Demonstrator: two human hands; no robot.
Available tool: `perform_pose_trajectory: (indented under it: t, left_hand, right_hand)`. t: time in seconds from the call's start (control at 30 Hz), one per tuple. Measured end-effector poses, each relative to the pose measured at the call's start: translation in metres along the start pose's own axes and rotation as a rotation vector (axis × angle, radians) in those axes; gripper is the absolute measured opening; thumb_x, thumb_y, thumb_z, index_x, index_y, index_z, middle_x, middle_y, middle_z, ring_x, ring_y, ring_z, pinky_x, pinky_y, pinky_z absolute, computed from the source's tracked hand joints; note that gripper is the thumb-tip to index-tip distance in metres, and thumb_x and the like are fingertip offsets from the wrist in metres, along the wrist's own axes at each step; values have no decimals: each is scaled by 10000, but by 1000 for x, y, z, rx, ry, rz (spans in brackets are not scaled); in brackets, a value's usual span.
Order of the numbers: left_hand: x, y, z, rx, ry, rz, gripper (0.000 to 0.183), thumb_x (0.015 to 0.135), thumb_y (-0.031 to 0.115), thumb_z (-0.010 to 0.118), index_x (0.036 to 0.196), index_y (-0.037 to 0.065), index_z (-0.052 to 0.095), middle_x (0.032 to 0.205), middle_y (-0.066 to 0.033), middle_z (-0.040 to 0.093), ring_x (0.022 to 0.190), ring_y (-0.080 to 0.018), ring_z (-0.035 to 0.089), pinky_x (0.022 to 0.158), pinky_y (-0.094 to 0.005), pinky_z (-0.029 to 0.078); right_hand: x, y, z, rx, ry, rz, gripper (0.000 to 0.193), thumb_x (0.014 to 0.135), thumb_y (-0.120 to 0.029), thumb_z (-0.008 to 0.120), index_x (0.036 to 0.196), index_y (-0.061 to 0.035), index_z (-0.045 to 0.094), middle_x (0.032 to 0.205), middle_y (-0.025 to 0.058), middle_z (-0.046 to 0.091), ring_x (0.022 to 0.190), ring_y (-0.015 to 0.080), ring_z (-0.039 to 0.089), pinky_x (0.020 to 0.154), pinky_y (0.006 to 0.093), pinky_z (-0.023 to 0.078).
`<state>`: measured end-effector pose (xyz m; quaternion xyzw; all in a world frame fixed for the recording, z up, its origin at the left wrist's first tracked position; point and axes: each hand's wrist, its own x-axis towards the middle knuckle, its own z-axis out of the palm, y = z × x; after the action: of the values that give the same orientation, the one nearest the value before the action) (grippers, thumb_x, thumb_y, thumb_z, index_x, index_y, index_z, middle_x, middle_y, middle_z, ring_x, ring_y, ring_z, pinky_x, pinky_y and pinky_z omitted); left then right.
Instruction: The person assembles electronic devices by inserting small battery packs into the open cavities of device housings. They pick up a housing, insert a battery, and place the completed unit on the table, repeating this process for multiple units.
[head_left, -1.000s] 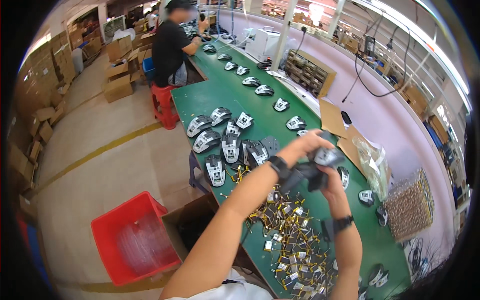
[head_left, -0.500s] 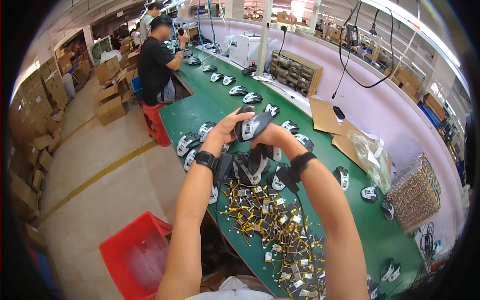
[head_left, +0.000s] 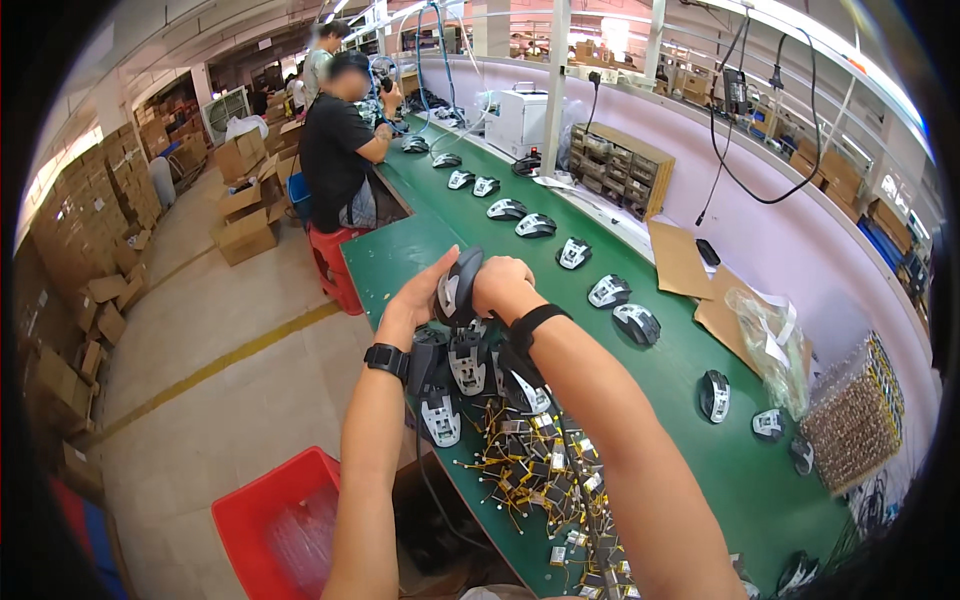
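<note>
A black and grey computer mouse [head_left: 457, 288] is held up above the green bench, tilted on its side. My left hand [head_left: 418, 292] is wrapped round its left side, thumb along the top. Against the other side, my right hand [head_left: 503, 284] is closed with the knuckles up; its fingertips are hidden behind the hand. Just below lie several mice with white-grey shells, among them an opened mouse [head_left: 468, 362] and another mouse [head_left: 440, 420] at the bench edge. A heap of small wired battery packs [head_left: 545, 455] spreads nearer to me, partly hidden by my right forearm.
A row of mice [head_left: 536, 225] runs along the green bench [head_left: 660, 400]. Cardboard sheets [head_left: 683, 258], a clear plastic bag [head_left: 765, 340] and a bundled block [head_left: 858, 410] lie by the wall. A red bin [head_left: 280, 520] stands at lower left. A co-worker [head_left: 335, 150] sits at the far left.
The view has swung left. The mouse has turned more on edge in my left hand, and my right hand has moved up from beneath it to its right side.
</note>
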<state>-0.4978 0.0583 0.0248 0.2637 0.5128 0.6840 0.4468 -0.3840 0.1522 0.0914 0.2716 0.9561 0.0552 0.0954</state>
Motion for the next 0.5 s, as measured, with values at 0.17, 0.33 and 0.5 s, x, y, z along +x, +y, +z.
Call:
perform_pose_trajectory:
  t: [0.17, 0.33, 0.5]
  left_hand:
    - [13, -24, -43, 70, -18, -45, 620, 837, 564, 695, 1216, 83, 599, 1138, -44, 651, 994, -173, 627, 831, -356, 527]
    - [10, -26, -19, 18, -70, 19, 426, 868, 377, 694, 1151, 66, 630, 1057, -39, 659, 916, -142, 627, 832, -295, 511]
    - [4, -23, -25, 241, 117, 174, 467, 801, 415, 756, 1073, 54, 638, 967, -40, 644, 874, -120, 601, 751, -271, 486]
  right_hand:
    - [21, -20, 27, 11, 47, -102, 775, 652, -328, 801, 1348, -110, 541, 1184, 77, 664, 1034, 262, 680, 771, 504, 587]
    - [43, 1, 70, 153, 104, -127, 782, 683, -329, 781, 1352, -60, 479, 1166, 163, 637, 1030, 327, 674, 811, 434, 577]
    - [22, 1, 90, 297, 180, -204, 765, 709, -347, 776, 1342, -49, 467, 1227, 207, 570, 1089, 408, 619, 892, 464, 539]
